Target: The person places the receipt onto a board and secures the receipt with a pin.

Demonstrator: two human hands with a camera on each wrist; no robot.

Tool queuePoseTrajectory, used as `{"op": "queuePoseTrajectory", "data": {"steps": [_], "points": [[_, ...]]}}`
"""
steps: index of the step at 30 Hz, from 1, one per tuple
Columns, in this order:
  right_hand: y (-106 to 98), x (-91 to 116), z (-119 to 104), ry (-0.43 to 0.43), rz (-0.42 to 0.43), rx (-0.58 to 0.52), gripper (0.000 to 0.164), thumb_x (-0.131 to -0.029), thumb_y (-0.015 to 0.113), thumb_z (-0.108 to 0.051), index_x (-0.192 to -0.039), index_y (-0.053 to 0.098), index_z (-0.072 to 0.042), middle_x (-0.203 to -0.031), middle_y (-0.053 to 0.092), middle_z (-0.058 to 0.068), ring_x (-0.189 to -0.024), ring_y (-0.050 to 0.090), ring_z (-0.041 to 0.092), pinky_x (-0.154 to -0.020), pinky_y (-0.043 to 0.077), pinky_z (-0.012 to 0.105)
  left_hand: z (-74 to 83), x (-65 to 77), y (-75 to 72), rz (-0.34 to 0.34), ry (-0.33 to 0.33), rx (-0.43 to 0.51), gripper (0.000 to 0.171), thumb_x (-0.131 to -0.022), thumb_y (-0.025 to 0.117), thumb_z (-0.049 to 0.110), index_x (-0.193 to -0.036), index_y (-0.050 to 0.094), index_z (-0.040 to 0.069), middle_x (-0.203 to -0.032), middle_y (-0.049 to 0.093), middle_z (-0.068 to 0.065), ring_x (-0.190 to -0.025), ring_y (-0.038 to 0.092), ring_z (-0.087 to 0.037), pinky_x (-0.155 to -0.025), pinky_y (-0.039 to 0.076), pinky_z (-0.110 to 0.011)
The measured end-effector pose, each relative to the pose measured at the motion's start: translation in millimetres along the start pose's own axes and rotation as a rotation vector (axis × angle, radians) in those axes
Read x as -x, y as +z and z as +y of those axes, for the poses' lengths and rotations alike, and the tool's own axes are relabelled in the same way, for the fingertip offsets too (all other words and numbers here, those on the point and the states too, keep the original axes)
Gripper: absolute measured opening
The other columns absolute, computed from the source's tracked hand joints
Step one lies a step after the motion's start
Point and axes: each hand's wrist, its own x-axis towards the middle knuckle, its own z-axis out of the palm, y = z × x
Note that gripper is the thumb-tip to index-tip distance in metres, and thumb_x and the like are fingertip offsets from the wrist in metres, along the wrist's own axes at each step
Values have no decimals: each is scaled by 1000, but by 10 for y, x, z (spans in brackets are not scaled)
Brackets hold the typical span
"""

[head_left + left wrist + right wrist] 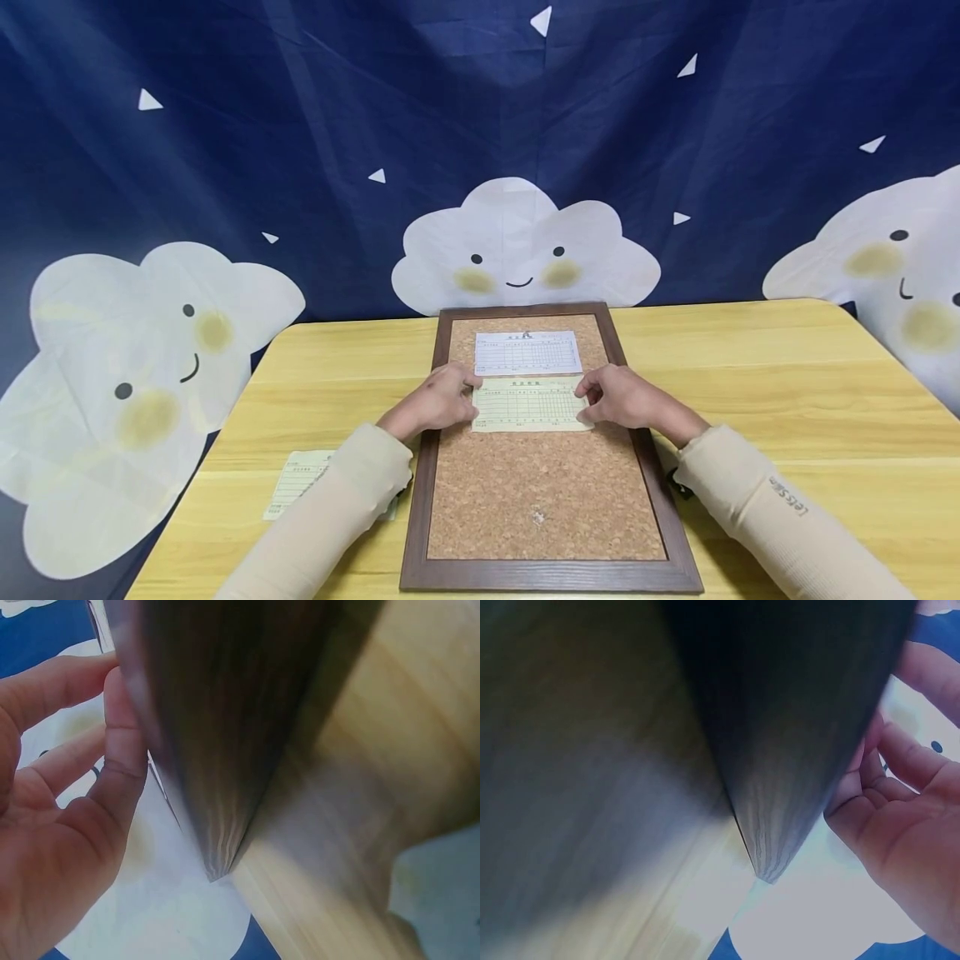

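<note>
A pale yellow printed form lies over the cork board, just below a white printed form. My left hand pinches the yellow form's left edge between thumb and fingers. At its right edge, my right hand grips with thumb and curled fingers. In the left wrist view the dark wooden frame hides the form from sight; the right wrist view also shows only the frame's side beside my fingers. A small dark pin-like object sits at the white form's top edge.
Another pale yellow form lies on the wooden table at the left, partly under my left sleeve. A small whitish clump rests on the lower cork. Behind the table hangs a dark blue cloth with clouds.
</note>
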Motion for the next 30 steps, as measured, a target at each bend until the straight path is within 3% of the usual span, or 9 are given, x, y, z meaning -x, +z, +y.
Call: {"op": "queuePoseTrajectory", "data": {"steps": [12, 17, 23, 30], "points": [[13, 16, -15, -2, 25, 43, 24, -81, 81, -7, -102, 71, 1, -83, 63, 1, -75, 54, 15, -68, 49, 31, 1, 27, -6, 13, 7, -28, 49, -83, 71, -4, -131, 61, -8, -139, 48, -17, -126, 46, -28, -100, 44, -40], [20, 31, -13, -10, 49, 55, 22, -81, 82, -7, -99, 72, 0, -81, 62, 0, -73, 52, 14, -67, 48, 31, -40, 34, -2, 5, 77, -59, 47, -85, 68, -3, -132, 61, -6, -133, 49, -14, -115, 49, -22, -91, 46, -35], [24, 35, 6, -23, 61, 59, 22, -80, 83, -7, -97, 72, -1, -80, 62, 0, -72, 53, 13, -67, 49, 30, -87, 36, 12, -32, 177, -81, 43, -90, 66, -4, -133, 60, -6, -133, 46, -13, -86, 53, -13, -79, 48, -30], [13, 35, 23, -28, 56, 45, 21, -80, 83, -7, -97, 71, -1, -81, 63, 0, -75, 56, 14, -68, 50, 31, -114, 48, -6, -51, 236, -109, 43, -90, 71, 3, -131, 62, -6, -129, 47, -12, -81, 50, -10, -84, 45, -31]]}}
